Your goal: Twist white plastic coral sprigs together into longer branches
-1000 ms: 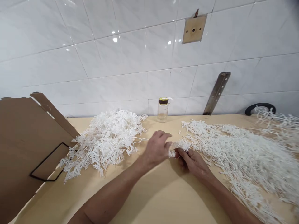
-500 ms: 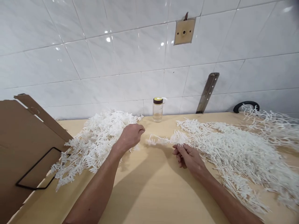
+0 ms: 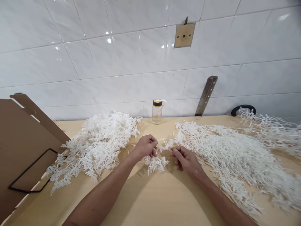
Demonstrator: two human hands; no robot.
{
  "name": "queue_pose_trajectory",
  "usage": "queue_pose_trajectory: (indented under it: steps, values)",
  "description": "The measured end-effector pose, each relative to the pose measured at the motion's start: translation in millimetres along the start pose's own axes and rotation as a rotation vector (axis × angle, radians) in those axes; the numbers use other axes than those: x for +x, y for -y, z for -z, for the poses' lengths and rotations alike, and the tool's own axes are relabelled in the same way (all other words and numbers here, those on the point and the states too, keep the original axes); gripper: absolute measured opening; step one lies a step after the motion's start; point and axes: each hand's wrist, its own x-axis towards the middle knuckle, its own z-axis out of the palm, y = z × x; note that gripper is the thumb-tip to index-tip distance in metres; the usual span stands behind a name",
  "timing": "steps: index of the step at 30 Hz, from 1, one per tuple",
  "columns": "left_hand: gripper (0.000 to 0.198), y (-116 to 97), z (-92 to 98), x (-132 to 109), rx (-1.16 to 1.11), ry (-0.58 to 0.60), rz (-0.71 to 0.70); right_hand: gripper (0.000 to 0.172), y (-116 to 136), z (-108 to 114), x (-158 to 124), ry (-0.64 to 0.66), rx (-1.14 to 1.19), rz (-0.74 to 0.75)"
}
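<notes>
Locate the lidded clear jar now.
In the head view, the lidded clear jar stands near centre at the table's back edge, by the tiled wall, between the left white pile and the right white pile.

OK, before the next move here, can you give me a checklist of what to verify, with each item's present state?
1. Left hand grips the thin, white, branching plastic-looking strand: ok, pinched at the fingertips.
2. Right hand grips it too: cannot tell; its fingertips are near, contact unclear.
3. Feathery white plastic-looking sprig below the left hand held, not resting: cannot tell.
4. Left heap of white, feathery sprigs apart from the right heap of white, thin sprigs: ok.
5. Transparent round jar with dark-and-yellow lid upright, untouched: ok.
</notes>
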Motion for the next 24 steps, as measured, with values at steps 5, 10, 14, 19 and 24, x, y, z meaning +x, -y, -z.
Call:
queue_pose_trajectory:
  steps: [5, 10, 14, 19, 24]
  values:
    - [0.022, 23, 19.4, 21, -0.437, 0.192, 0.118, 0.039, -7, -1, 3, 0.001, 0.021, 0.003]
    - [0.02, 36, 25.1, 30, -0.541, 0.244, 0.103, 0.038, -15, -1, 6, 0.002, -0.018, 0.017]
    - [0.022, 40, 25.8, 31, -0.563, 0.31, 0.038, 0.035, -21, -1, 8, -0.005, -0.082, 0.053]
    - [0.022, 43, 31.3, 34, -0.598, 0.224, 0.051, 0.024, -18, -5, 6, -0.014, -0.413, 0.431]
    - [0.018, 47, 37.1, 39, -0.692, -0.05, 0.084, 0.026, -15, -6, 12, 0.114, -0.768, 0.657]
